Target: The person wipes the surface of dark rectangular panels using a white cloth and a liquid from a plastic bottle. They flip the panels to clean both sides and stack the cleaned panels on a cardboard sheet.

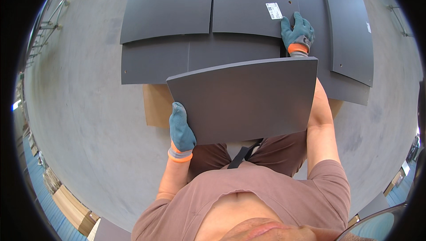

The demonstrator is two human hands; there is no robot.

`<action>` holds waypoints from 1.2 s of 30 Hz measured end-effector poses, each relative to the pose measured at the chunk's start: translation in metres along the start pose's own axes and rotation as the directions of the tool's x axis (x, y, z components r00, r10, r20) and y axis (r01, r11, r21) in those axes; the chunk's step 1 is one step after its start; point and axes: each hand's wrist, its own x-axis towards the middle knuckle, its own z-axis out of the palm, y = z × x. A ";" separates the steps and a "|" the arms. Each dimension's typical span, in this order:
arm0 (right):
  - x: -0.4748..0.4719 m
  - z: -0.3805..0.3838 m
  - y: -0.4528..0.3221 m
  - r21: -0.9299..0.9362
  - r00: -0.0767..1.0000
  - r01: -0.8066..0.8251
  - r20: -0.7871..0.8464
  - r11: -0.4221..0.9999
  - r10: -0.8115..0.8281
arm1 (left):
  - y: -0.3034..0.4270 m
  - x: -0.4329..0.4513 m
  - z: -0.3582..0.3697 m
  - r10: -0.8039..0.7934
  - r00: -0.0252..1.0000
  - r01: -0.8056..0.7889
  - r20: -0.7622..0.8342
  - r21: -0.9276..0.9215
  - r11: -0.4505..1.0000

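Observation:
A dark grey furniture panel (pixel 246 101) is held up before my body, tilted, with its long edge away from me. My left hand (pixel 182 127), in a teal glove with an orange cuff, grips its left edge. Beyond that panel my right hand (pixel 298 33), gloved alike, rests with fingers spread on the right part of a smaller grey panel (pixel 246 11), beside its white label (pixel 274 11). This smaller panel has several drilled holes and lies on the stack. My right forearm passes behind the held panel's right edge.
More dark grey panels lie left (pixel 169 8) and right (pixel 349 24) on the stack, above larger panels. Brown cardboard (pixel 156 104) shows beneath. Metal frames on castors (pixel 50 26) stand at the far left. Wood-coloured boards (pixel 71 207) lie at the lower left on the concrete floor's edge.

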 end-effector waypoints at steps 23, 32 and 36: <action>-0.010 -0.006 -0.010 -0.027 1.000 -0.021 0.001 0.999 0.021 | 0.004 -0.002 0.013 -0.009 1.000 0.007 0.026 0.053 0.999; -0.009 -0.012 -0.012 -0.014 0.999 -0.039 0.037 0.999 0.040 | 0.001 -0.001 0.010 -0.021 0.999 0.020 0.029 0.030 0.999; -0.011 -0.008 -0.011 0.003 0.999 -0.001 -0.039 1.000 0.001 | 0.003 -0.002 0.013 -0.017 1.000 0.016 0.016 0.066 0.998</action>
